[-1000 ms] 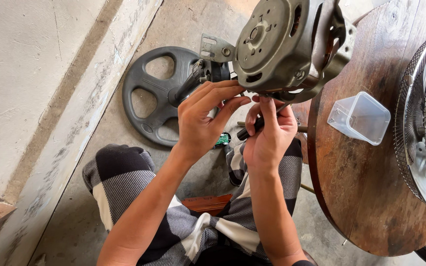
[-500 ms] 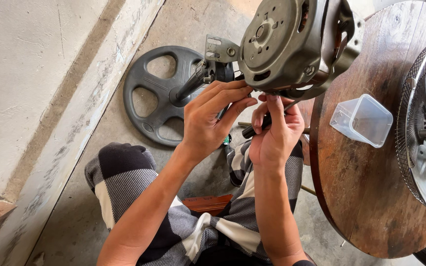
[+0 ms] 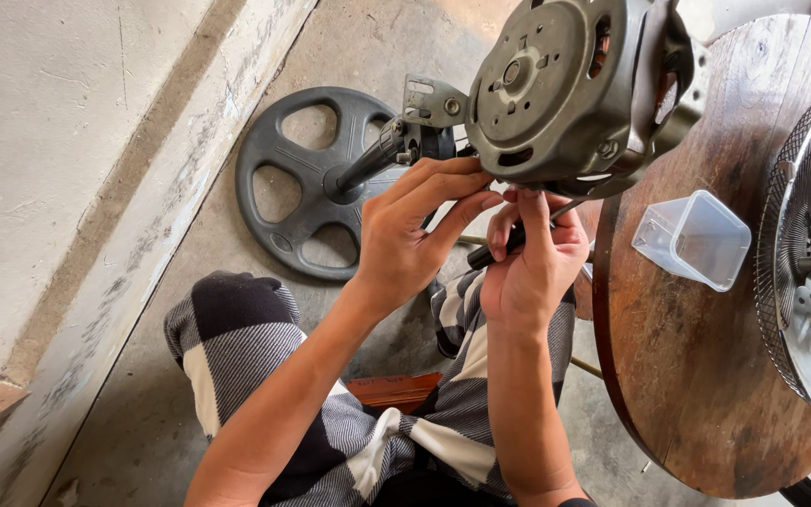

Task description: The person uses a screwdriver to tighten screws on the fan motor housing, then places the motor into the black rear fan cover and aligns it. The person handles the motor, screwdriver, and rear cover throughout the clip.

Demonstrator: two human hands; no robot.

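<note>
Grey round metal fan motor at round wooden desk edge, casing on; left hand fingers pressed beneath it, right hand pinching black-handled screwdriver; fastening unfinished, I judge

No labels, signs or screens; one clear square plastic tub, empty, on the round wooden worktop.

Concrete floor, pale wall
</note>
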